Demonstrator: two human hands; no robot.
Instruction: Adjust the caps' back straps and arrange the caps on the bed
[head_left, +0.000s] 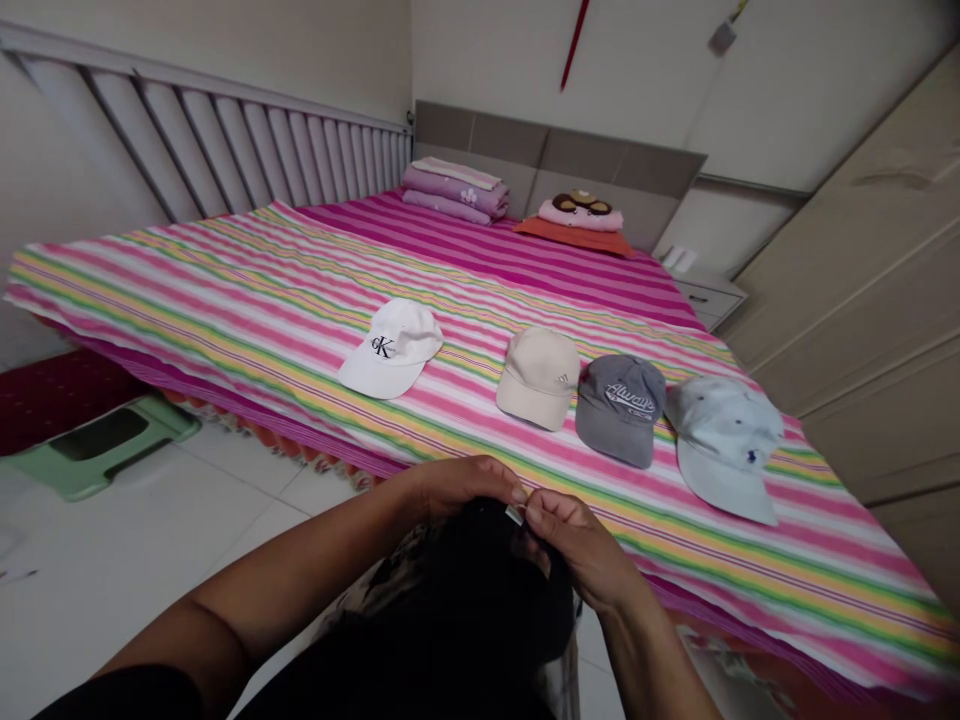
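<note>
Close to my body I hold a black cap (pixel 480 550), which blends into my dark clothing. My left hand (pixel 476 482) pinches its back strap from the left, and my right hand (pixel 577 535) pinches it from the right. Between my fingertips shows a small silvery buckle (pixel 514 514). Laid along the bed in front of me are a white cap (pixel 401 345) with black letters, a beige cap (pixel 538 378), a grey cap (pixel 621 408) with white lettering and a light blue cap (pixel 727 440) with a small dark emblem.
The caps lie on a striped bedspread (pixel 247 310). Folded purple bedding (pixel 454 190) and a pink bundle (pixel 581 215) rest near the headboard (pixel 510 140). A green stool (pixel 105 450) stands on the floor at left. Wooden doors (pixel 862 250) rise at right.
</note>
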